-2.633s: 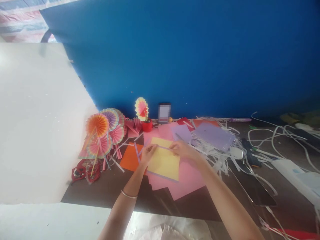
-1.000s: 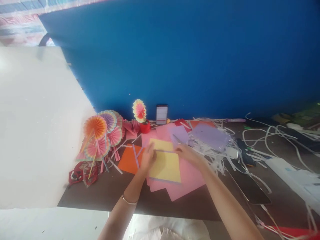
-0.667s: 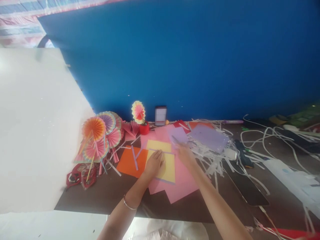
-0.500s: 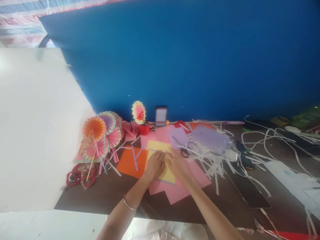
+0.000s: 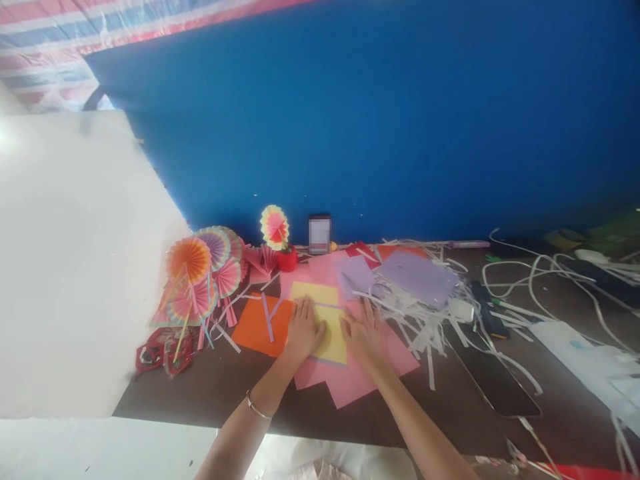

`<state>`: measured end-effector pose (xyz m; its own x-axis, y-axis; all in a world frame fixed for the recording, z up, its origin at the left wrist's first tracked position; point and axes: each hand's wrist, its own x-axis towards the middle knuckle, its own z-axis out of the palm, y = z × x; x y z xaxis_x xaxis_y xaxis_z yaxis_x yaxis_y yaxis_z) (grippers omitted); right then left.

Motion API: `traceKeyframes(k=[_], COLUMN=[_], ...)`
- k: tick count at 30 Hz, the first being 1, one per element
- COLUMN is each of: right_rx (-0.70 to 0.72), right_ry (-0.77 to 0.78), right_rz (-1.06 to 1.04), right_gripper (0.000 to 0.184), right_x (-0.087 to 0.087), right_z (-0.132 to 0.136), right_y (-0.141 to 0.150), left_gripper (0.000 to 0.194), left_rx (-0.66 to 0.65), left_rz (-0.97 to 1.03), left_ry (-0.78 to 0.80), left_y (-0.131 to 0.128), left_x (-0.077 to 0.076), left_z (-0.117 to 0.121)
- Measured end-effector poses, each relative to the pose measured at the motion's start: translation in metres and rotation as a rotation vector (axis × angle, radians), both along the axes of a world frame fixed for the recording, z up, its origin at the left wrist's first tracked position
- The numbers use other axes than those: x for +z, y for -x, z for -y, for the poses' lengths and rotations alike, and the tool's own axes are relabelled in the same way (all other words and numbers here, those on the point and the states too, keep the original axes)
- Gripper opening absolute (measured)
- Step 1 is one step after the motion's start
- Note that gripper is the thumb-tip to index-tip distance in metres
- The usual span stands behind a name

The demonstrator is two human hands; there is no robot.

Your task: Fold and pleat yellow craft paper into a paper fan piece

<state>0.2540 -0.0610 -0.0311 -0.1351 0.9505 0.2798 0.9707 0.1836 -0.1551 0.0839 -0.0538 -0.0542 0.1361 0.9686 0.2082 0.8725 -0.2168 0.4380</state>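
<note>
A yellow paper sheet (image 5: 333, 341) lies on the table, with a thin purple strip across its upper part and another along its lower edge. On its left side rests my left hand (image 5: 304, 333), fingers stretched out and thumb spread inward. My right hand (image 5: 366, 335) lies flat at the right side of the yellow sheet, its fingers apart, partly over the pink paper (image 5: 345, 395) beneath. Left of the left hand is an orange sheet (image 5: 253, 330) with loose purple strips (image 5: 269, 317) on it.
Folded paper fans (image 5: 189, 261) stand at the left. A red pot (image 5: 287, 259) holds a paper rosette (image 5: 275, 227). Purple sheets (image 5: 417, 275) lie over a heap of white paper strips (image 5: 425, 327). A phone (image 5: 500, 380) and white cables (image 5: 537, 273) are at the right.
My hands have moved apart from the middle of the yellow sheet toward its two sides. More of the sheet and its upper purple strip now show.
</note>
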Motion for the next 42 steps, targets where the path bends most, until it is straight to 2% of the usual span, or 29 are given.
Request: traceKeyframes(k=[4,7,10,12,14,17,20,23,26,29,35,38,42], right_rx=[0.006,-0.003,0.017,0.074,0.162,0.276,0.315,0.313,0.323,0.348,0.354,0.306,0.151], right_ry=[0.018,-0.006,-0.042,-0.024,0.011,0.043,0.037,0.024,0.031,0.01,-0.056,-0.134,-0.281], right_rz=[-0.056,-0.102,-0.138,-0.15,-0.153,-0.146,-0.147,-0.167,-0.21,-0.276,-0.49,-0.61,-0.724], right_gripper=[0.04,0.04,0.039,0.039,0.039,0.042,0.04,0.037,0.034,0.031,0.026,0.028,0.033], right_x=[-0.006,-0.009,-0.008,-0.005,-0.002,0.0,-0.003,-0.007,-0.01,-0.011,-0.014,-0.014,-0.01], right_z=[-0.002,-0.003,-0.004,-0.003,-0.001,0.002,0.003,0.002,0.001,0.0,-0.005,-0.008,-0.01], right_y=[-0.002,-0.007,-0.012,-0.013,-0.012,-0.008,-0.006,-0.008,-0.01,-0.011,-0.012,-0.014,-0.019], left_gripper=[0.067,0.052,0.035,0.033,0.029,0.023,0.024,0.033,0.028,0.015,0.015,0.015,0.016], left_rx=[0.05,0.124,0.246,0.331,0.449,0.542,0.564,0.607,0.592,0.544,0.513,0.516,0.52], left_rz=[0.185,0.521,0.914,0.994,0.893,0.486,0.097,-0.078,-0.083,-0.002,0.17,0.194,0.203], left_ry=[0.088,0.106,-0.013,-0.107,-0.181,-0.169,-0.076,-0.007,-0.068,-0.155,-0.2,-0.193,-0.192], left_y=[0.005,0.015,0.037,0.056,0.075,0.093,0.095,0.09,0.09,0.095,0.104,0.105,0.104], left_x=[0.001,0.007,0.018,0.026,0.034,0.039,0.036,0.025,0.014,0.006,-0.001,-0.003,-0.003], left_z=[-0.004,-0.003,0.0,0.003,0.007,0.013,0.02,0.026,0.029,0.031,0.031,0.03,0.031])
